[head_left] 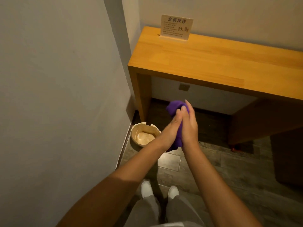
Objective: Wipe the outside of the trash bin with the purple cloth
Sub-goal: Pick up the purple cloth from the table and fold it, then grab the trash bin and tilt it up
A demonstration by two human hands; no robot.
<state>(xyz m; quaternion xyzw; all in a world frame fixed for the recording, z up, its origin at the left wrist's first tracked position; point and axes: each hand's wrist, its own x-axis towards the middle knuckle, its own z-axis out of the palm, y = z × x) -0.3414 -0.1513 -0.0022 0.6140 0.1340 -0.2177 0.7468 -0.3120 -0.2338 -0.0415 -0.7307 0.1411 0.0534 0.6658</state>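
A purple cloth (174, 107) is pressed between my two palms, bunched above my fingers and hanging out below my wrists. My left hand (170, 130) and my right hand (189, 126) are held flat against it, well above the floor. The trash bin (137, 130), a small round light-wood bin seen from above, stands on the floor in the corner beside the wall and the desk leg. It sits below and to the left of my hands, untouched. My left wrist hides its right rim.
A wooden desk (205, 63) runs along the back wall with a small printed sign (176, 28) standing on it. A wall (57, 95) closes the left side. A dark cabinet (262, 118) stands under the desk at right. My white shoes (159, 191) are on the dark tiled floor.
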